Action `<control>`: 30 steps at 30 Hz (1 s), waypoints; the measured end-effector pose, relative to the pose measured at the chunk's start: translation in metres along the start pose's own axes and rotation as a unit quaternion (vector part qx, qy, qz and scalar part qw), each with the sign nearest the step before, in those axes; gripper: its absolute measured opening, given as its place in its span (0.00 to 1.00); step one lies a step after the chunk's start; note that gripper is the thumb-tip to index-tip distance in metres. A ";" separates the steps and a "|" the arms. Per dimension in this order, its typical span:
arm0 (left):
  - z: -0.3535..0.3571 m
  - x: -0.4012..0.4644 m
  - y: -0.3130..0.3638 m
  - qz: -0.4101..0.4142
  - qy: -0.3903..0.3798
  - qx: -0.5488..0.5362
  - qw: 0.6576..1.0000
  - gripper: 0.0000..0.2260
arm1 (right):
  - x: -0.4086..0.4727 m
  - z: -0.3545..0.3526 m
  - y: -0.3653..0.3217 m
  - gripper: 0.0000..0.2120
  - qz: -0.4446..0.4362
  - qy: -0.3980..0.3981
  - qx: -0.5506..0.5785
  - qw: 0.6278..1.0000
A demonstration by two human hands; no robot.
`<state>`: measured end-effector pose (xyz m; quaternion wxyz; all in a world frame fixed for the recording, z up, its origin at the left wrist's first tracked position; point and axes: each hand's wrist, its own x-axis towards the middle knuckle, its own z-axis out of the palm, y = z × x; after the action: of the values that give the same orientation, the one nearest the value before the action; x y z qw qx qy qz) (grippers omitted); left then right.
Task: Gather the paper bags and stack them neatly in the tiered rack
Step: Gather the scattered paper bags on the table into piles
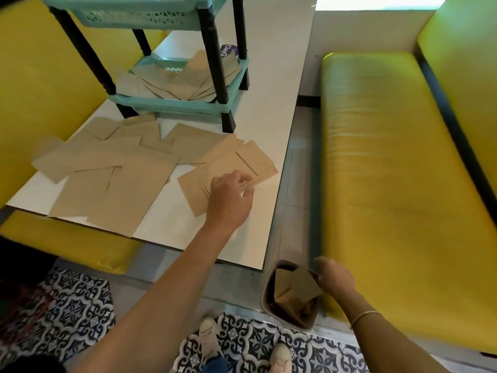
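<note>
The tiered rack [172, 103] stands at the far end of the table [269, 117], with paper bags [174, 82] lying in its lowest tray. More loose paper bags [115, 168] are spread over the table nearer to us. A bench seat [398, 168] runs along the right. On the floor between table and bench, a small bin [269, 300] holds more bags.

Our left hand [230, 200] reaches forward on a straight arm, fingers curled in a pinch; our right hand [336, 277] hangs low, fingers curled.
</note>
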<state>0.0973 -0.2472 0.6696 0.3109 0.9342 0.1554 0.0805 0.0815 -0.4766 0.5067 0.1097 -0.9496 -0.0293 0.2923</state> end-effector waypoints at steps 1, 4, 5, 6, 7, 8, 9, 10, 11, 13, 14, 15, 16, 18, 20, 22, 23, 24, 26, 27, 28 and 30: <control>-0.003 0.003 -0.006 -0.011 -0.003 0.020 1.000 0.13 | 0.001 -0.003 -0.002 0.21 0.002 0.004 0.011 1.000; -0.009 0.016 -0.019 -0.041 -0.041 0.058 0.997 0.21 | 0.005 -0.018 -0.010 0.19 -0.004 0.025 0.043 0.999; -0.010 0.021 -0.022 -0.045 -0.058 0.074 0.995 0.24 | 0.006 -0.025 -0.014 0.18 -0.011 0.035 0.049 0.998; -0.010 0.027 -0.026 -0.047 -0.073 0.093 0.992 0.27 | 0.007 -0.033 -0.019 0.17 -0.020 0.046 0.053 0.997; -0.011 0.032 -0.030 -0.051 -0.090 0.111 0.988 0.30 | 0.008 -0.041 -0.024 0.17 -0.029 0.058 0.058 0.996; -0.011 0.037 -0.033 -0.057 -0.108 0.129 0.984 0.32 | 0.009 -0.047 -0.029 0.16 -0.040 0.072 0.064 0.995; -0.011 0.042 -0.037 -0.061 -0.123 0.143 0.980 0.34 | 0.009 -0.053 -0.035 0.16 -0.049 0.086 0.071 0.993; -0.012 0.045 -0.040 -0.061 -0.134 0.152 0.977 0.36 | 0.009 -0.058 -0.040 0.15 -0.058 0.099 0.080 0.990; -0.012 0.048 -0.043 -0.060 -0.136 0.156 0.976 0.37 | 0.010 -0.063 -0.045 0.15 -0.063 0.111 0.091 0.988; -0.015 0.053 -0.046 -0.064 -0.125 0.160 0.977 0.39 | 0.009 -0.070 -0.053 0.14 -0.076 0.129 0.113 0.982; -0.016 0.056 -0.047 -0.070 -0.119 0.166 0.977 0.40 | 0.009 -0.073 -0.057 0.13 -0.084 0.137 0.122 0.979; -0.018 0.059 -0.047 -0.078 -0.114 0.175 0.975 0.41 | 0.009 -0.076 -0.060 0.13 -0.090 0.144 0.129 0.977; -0.019 0.062 -0.047 -0.089 -0.112 0.182 0.973 0.41 | 0.008 -0.079 -0.063 0.13 -0.096 0.149 0.137 0.975; -0.022 0.068 -0.047 -0.102 -0.100 0.172 0.975 0.40 | 0.007 -0.084 -0.069 0.13 -0.104 0.161 0.149 0.970; -0.023 0.070 -0.047 -0.097 -0.074 0.143 0.982 0.34 | 0.006 -0.088 -0.073 0.12 -0.107 0.172 0.156 0.967; -0.025 0.069 -0.046 -0.076 -0.037 0.113 0.990 0.23 | 0.004 -0.094 -0.075 0.12 -0.109 0.191 0.167 0.961; -0.027 0.067 -0.044 -0.061 -0.017 0.097 0.993 0.16 | 0.004 -0.099 -0.077 0.13 -0.109 0.204 0.180 0.956; -0.030 0.064 -0.042 -0.045 0.002 0.075 0.996 0.11 | 0.002 -0.105 -0.080 0.14 -0.107 0.218 0.198 0.950; -0.039 0.058 -0.033 -0.019 0.027 -0.008 0.999 0.05 | -0.003 -0.122 -0.087 0.20 -0.106 0.249 0.238 0.933; -0.045 0.054 -0.026 -0.014 0.017 -0.059 0.998 0.03 | -0.007 -0.132 -0.091 0.25 -0.109 0.259 0.261 0.924; -0.051 0.049 -0.017 -0.008 -0.006 -0.101 0.995 0.03 | -0.011 -0.141 -0.094 0.31 -0.116 0.261 0.292 0.913; -0.056 0.040 -0.001 0.013 -0.075 -0.141 0.987 0.05 | -0.019 -0.158 -0.098 0.37 -0.135 0.251 0.371 0.884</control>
<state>0.1208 -0.2015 0.7154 0.4492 0.8864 0.1062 0.0357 0.1552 -0.4142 0.6669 0.4962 -0.8679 -0.0180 0.0160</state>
